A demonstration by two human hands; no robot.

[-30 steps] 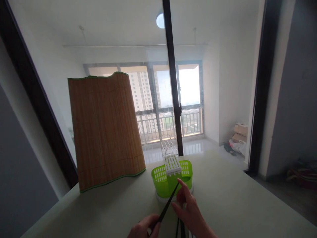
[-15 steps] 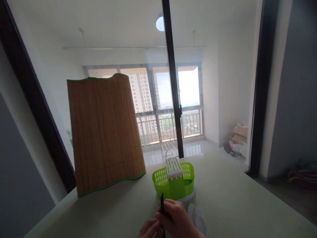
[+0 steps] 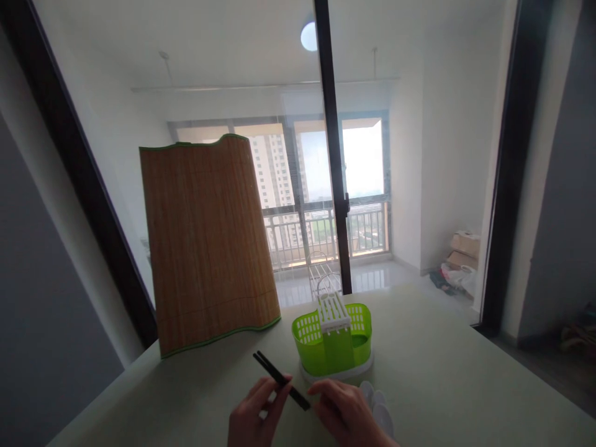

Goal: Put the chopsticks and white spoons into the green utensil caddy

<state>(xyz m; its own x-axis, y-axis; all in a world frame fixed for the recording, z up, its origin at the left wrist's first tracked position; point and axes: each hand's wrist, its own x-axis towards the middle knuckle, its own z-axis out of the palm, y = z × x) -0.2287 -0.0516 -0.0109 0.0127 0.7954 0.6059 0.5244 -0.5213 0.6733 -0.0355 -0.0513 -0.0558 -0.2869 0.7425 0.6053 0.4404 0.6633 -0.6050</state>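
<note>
In the head view, the left hand [image 3: 258,410] is at the near side of the table [image 3: 433,347], its thumb and fingers pinched around a pair of black chopsticks [image 3: 270,369]. The chopsticks are above the near part of the table, left of and nearer than the basket [image 3: 310,358], side by side and slanting from far left to near right. The right hand [image 3: 345,411] is just to the right, fingers loosely bent, its fingertips close to the chopsticks' near right ends; whether it touches them or has hold of anything, I cannot tell.

The basket is green, standing upright on a white base [image 3: 342,374], with a white slotted top [image 3: 334,312] over its middle. White spoons [image 3: 382,419] lie just right of the right hand, which partly hides them. To the left, a brown mat [image 3: 212,248] with green edging stands on the table. Beyond the table's far edge are a wire rack [image 3: 321,272] and, far right, boxes [image 3: 465,244] with a pale bag [image 3: 460,280] beside them.
</note>
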